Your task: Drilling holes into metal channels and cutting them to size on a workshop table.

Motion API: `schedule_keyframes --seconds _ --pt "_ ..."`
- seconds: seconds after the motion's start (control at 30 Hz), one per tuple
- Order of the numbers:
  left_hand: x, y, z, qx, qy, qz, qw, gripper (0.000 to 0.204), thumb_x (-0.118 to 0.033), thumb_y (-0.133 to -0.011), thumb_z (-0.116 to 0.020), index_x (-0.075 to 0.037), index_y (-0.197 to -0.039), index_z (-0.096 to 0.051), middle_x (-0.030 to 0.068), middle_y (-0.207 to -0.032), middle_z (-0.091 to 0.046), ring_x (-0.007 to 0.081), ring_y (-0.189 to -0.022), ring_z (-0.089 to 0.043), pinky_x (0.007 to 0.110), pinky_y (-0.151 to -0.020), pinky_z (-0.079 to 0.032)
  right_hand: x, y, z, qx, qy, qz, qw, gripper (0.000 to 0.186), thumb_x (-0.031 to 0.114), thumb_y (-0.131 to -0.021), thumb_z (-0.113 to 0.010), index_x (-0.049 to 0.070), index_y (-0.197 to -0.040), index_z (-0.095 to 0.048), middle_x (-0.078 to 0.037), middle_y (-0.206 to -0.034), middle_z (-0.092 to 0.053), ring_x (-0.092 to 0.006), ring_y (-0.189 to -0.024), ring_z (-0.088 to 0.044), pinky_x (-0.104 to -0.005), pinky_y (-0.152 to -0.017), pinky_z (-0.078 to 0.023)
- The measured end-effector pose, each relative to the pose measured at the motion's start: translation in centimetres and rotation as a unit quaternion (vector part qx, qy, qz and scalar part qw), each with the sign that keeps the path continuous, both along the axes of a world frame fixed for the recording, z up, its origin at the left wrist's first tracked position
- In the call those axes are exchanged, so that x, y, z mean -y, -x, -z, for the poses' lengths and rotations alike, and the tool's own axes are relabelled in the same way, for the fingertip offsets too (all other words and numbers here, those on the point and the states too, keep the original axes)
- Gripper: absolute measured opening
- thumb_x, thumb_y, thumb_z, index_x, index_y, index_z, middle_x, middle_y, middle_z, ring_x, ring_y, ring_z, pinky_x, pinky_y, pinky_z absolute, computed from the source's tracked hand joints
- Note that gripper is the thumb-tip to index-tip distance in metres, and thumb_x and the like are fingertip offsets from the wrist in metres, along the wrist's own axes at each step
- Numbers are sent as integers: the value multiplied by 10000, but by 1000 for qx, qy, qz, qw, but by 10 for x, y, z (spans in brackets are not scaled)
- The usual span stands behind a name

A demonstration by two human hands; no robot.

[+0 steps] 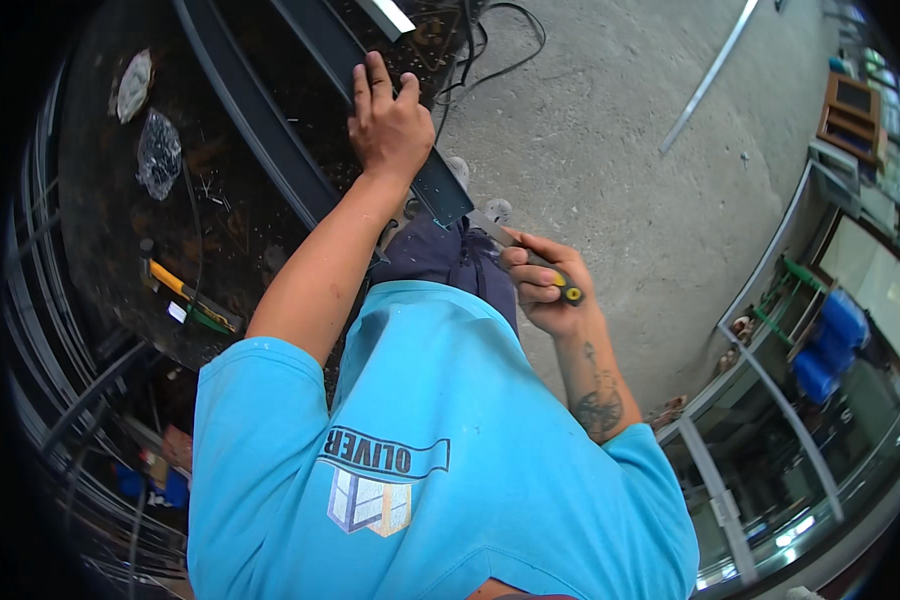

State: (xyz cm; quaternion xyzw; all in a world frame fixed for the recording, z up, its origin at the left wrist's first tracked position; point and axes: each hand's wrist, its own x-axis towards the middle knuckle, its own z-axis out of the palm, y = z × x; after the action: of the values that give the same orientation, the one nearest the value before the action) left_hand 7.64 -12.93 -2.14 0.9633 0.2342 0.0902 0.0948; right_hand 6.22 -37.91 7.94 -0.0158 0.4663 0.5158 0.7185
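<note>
Blue shirt (440,400) noted nearest, below my fingers. My left hand (390,125) rests on a dark profile (440,190), fingers slightly spread. My right hand (550,275) grips a file (491,228), fingers curled round its handle, blade at the profile's near end. Left of my left fingers: 1 other profile (253,120), 2 bags (158,155).

A dark bench (100,215) spans 9 to 12 o'clock, two dark profiles (251,120) running along it near 11 and a white strip (386,14) just short of 12. Towards 10 lie a white bag (134,87), a clear bag (159,157) and metal bits (213,190), with a yellow tool (168,278) at 9. The grey floor (610,130) carries a black cable (544,38) just past 12 and a metal strip (710,76) between 1 and 2
</note>
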Motion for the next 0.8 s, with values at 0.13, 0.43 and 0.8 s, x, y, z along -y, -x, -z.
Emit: schedule_keyframes --seconds 0.13,0.43,0.8 --pt "-3 4 -6 1 10 0 1000 360 -184 -821 -594 -102 -1165 -659 225 -1511 -373 423 -1384 -364 577 -864 -505 -29 22 16 21 75 -10 997 226 202 -1041 -380 21 -1118 -492 -88 -825 -549 -112 -486 -500 -232 -353 -425" --pt "-4 6 -5 33 86 -35 995 341 -155 -838 -567 -63 -1152 -661 202 -1533 -350 383 -1405 -349 620 -1036 -370 33 -61 -112 301 -9 22 953 406 180 -1041 -312 19 -1413 -335 -174 -988 -516 -165 -567 -566 -270 -417 -513" --pt "-84 5 -28 -11 82 -73 994 305 -167 -847 -590 -127 -1137 -676 198 -1530 -342 395 -1431 -284 648 -1121 -230 -146 -192 -59 662 230 -322 637 484 178 -985 -505 34 -1437 -412 -45 -803 -617 -86 -562 -574 -219 -440 -462"
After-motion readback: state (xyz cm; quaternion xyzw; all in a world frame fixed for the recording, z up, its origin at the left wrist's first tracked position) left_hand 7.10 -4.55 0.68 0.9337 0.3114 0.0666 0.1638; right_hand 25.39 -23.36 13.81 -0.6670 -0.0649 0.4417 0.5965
